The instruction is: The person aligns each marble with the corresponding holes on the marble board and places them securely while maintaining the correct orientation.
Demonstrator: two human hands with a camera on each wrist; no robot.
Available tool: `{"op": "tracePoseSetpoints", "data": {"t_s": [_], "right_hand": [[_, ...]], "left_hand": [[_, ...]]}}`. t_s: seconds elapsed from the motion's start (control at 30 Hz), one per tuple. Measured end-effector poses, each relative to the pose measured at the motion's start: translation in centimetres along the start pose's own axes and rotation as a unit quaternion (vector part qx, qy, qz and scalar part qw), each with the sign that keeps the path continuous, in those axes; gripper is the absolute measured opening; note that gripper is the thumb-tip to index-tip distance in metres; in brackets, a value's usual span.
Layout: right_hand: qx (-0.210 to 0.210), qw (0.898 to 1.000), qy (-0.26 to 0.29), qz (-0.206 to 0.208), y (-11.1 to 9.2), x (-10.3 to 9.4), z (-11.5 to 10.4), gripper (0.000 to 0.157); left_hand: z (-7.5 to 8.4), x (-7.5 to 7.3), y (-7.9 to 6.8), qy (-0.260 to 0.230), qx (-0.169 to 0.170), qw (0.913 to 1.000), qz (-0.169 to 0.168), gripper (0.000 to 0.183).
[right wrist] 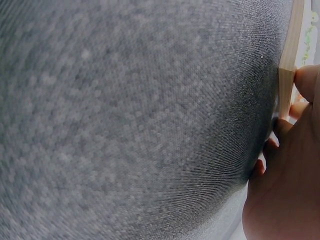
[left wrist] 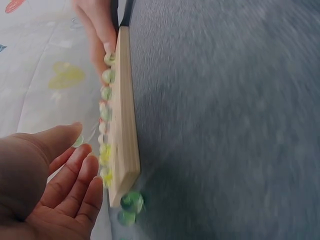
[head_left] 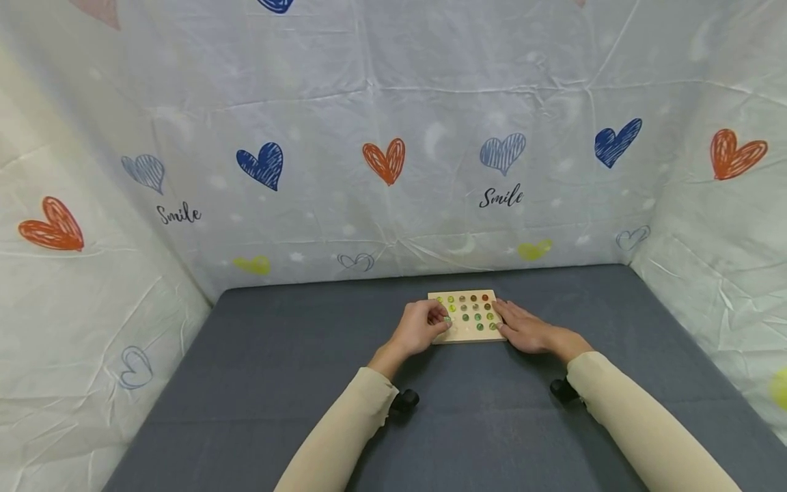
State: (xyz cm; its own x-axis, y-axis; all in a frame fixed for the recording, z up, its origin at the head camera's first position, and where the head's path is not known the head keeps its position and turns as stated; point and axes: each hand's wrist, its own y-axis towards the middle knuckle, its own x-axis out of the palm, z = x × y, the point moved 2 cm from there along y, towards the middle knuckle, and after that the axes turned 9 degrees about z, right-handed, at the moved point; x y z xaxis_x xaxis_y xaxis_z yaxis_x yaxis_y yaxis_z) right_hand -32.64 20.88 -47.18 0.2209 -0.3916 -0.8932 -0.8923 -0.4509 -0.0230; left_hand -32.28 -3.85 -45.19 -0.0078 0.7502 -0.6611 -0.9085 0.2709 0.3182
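A pale wooden board (head_left: 461,335) lies on the table with rows of glass marbles (head_left: 474,298) in yellow, red-brown and green. Above its left part, my left hand (head_left: 421,326) pinches a green marble (left wrist: 78,141) between thumb and forefinger; the other fingers curl loosely. My right hand (head_left: 530,329) rests against the board's right end with fingers stretched out, and its thumb (right wrist: 306,82) touches the corner. Loose green marbles (left wrist: 132,201) lie on the table beside the board's left end, hidden behind the left hand in the head view.
Dark grey cloth covers the table (head_left: 295,383). A white curtain (head_left: 320,137) printed with hearts hangs behind it and along both sides. Black wrist cameras (head_left: 404,400) show under both sleeves.
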Motion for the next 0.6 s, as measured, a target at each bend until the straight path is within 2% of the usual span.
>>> {"op": "tracePoseSetpoints", "data": {"t_s": [0.37,0.6], "right_hand": [[-0.001,1.000,-0.003,-0.001,0.0,-0.2,-0.3,0.057],[0.001,1.000,0.003,-0.003,0.1,-0.2,-0.3,0.056]], "left_hand": [[0.7,2.1,0.7,0.011,-0.004,0.9992,-0.037,0.008],[0.6,2.9,0.9,0.029,-0.015,0.9988,-0.035,0.009]]}}
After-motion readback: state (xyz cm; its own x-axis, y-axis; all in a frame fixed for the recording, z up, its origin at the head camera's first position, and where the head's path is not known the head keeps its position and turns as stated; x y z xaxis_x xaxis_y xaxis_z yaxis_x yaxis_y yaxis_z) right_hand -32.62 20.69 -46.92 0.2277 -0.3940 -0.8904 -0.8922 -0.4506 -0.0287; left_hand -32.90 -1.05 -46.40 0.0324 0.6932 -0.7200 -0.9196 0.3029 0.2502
